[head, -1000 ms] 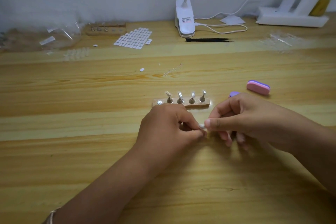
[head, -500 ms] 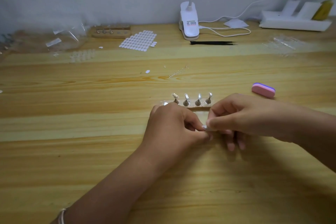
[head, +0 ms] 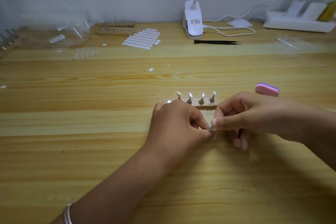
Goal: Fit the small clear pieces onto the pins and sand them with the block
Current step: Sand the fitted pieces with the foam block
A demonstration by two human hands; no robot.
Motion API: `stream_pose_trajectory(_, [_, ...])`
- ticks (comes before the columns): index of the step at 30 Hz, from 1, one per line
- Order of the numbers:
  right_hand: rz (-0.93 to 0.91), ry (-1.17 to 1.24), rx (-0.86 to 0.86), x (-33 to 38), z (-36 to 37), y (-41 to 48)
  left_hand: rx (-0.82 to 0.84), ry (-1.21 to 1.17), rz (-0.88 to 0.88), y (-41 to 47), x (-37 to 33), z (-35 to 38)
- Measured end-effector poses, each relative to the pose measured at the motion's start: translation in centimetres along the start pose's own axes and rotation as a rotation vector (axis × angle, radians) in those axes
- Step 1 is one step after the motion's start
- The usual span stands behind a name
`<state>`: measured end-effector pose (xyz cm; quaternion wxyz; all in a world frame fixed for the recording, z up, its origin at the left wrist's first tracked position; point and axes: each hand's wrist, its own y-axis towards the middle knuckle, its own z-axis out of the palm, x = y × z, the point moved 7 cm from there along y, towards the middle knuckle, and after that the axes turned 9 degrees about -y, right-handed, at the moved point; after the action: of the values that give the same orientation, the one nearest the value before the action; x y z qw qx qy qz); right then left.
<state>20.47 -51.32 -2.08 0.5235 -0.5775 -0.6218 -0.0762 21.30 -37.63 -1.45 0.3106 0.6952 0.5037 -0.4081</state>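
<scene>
Bare wood of the table (head: pixel 76 151) spreads wide to the left of the hands and across the near edge; the clutter lies along the far edge. The left hand (head: pixel 174 123) has its fingers curled, thumb and forefinger meeting at the small clear piece (head: pixel 210 127), which sits at mid-table between the two hands. Its long axis is too covered to tell. Just beyond the knuckles, the pin holder (head: pixel 205 106) runs left to right, its four pins (head: pixel 190 98) upright and each capped with a clear tip. The right hand (head: pixel 254 114) pinches the same piece with thumb and forefinger, the other fingers curled under. Beyond this hand lies the sanding block (head: pixel 267 90), long axis left to right, with open wood to its right.
</scene>
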Motion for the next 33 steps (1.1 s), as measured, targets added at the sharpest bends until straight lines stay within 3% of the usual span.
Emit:
stream_pose_trajectory(8, [0.082, -0.062, 0.066, 0.5, 0.1, 0.0, -0.016, 0.021, 0.04, -0.1, -0.2, 0.0])
stream_pose_trajectory(13, [0.103, -0.285, -0.014, 1.5, -0.6, -0.1, -0.017, 0.025, 0.039, 0.0, -0.1, 0.0])
stream_pose_trajectory(15, [0.014, -0.41, -0.126, 2.2, -1.1, -0.6, -0.014, 0.033, 0.051, -0.1, -0.2, 0.0])
stream_pose_trajectory(18, [-0.262, -0.532, -0.337, 4.0, -1.3, -2.2, -0.007, 0.031, 0.062, -0.1, -0.1, 0.0])
stream_pose_trajectory(20, [-0.384, -0.548, -0.361, 4.4, -0.4, -3.0, 0.004, 0.053, 0.061, 0.0, -0.1, 0.0])
stream_pose_trajectory(25, [-0.389, -0.611, -0.464, 3.9, 0.4, -3.3, -0.011, 0.12, 0.063, 0.1, -0.1, -0.1])
stream_pose_trajectory(33, [-0.384, -0.702, -0.47, 4.3, 1.2, -3.4, 0.018, 0.163, 0.058, 0.1, -0.1, -0.2])
